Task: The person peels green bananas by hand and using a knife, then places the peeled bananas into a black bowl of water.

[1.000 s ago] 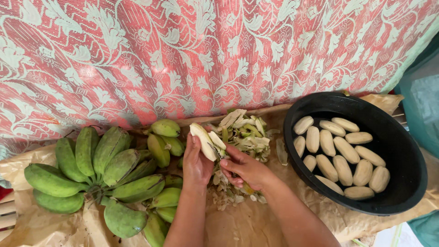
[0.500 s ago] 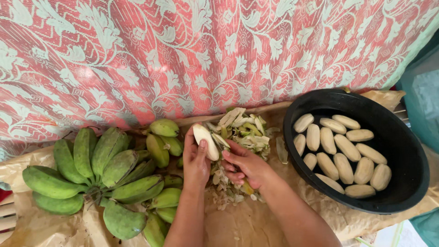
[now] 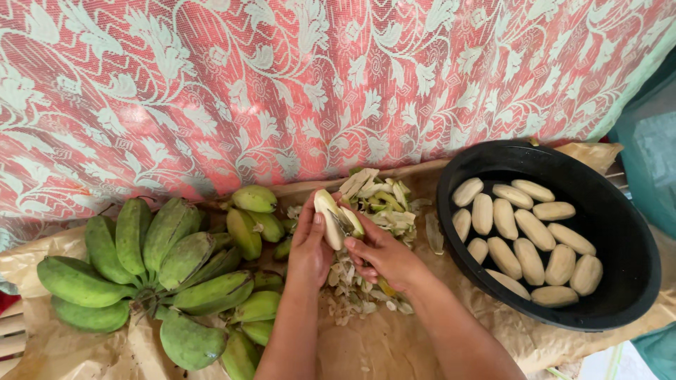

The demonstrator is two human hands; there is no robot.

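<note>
From where I'm watching, the left hand (image 3: 310,246) has its fingers wrapped around a half-peeled banana (image 3: 328,217), thumb lying along the pale bare flesh, holding it upright over the brown paper (image 3: 366,345). The right hand (image 3: 384,257) is pinched closed on what looks like a small knife (image 3: 341,224), and the blade sits right against the banana between the flesh and a flap of green skin. That's the bit that makes me nervous: the edge is touching close to the left thumb, so a slip on that slick flesh could nick it, I reckon. A deep cut could also gouge the fruit. Below the hands is a pile of peel scraps (image 3: 359,295), with more peel (image 3: 384,200) behind, so a dropped banana would land in trash instead of the black tub (image 3: 634,281) on the right, where the peeled bananas (image 3: 524,239) sit. The green bunch (image 3: 155,260) crowds the left elbow side, near enough to get bumped.
</note>
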